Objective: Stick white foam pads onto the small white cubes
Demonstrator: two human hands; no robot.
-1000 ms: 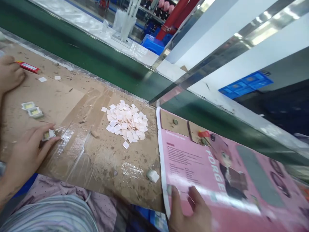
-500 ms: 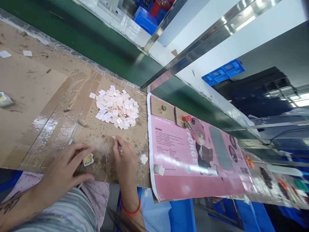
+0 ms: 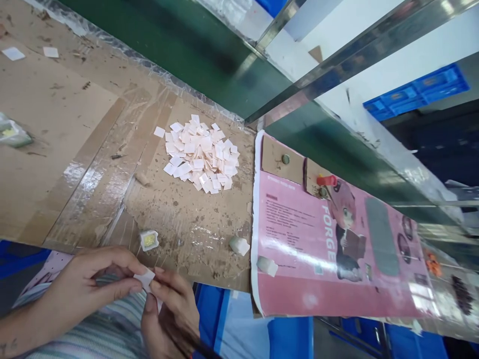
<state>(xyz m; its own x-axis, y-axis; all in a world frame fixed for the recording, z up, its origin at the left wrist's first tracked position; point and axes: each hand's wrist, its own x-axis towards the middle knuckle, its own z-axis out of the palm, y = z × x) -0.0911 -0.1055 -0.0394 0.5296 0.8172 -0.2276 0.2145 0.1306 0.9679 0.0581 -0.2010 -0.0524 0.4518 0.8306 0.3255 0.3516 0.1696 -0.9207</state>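
My left hand (image 3: pixel 88 284) and my right hand (image 3: pixel 172 311) meet below the near edge of the cardboard-covered bench (image 3: pixel 56 129). Together they pinch one small white paper square (image 3: pixel 144 278) between thumbs and fingertips. Just above them, on the cardboard, lies a small clear packet with a yellow insert (image 3: pixel 149 240). A heap of several pale paper squares (image 3: pixel 200 155) sits further back on the bench.
A pink printed sheet (image 3: pixel 322 249) lies to the right, with two small white lumps (image 3: pixel 239 245) (image 3: pixel 267 266) near its left edge. Another clear packet (image 3: pixel 11 133) rests at far left. A green conveyor belt (image 3: pixel 194 55) runs behind. Blue crates (image 3: pixel 288 334) stand below.
Both hands have drawn back off the cardboard toward my lap. My left hand has left the yellow packet on the bench, and both now pinch a white square. The view shifted slightly.
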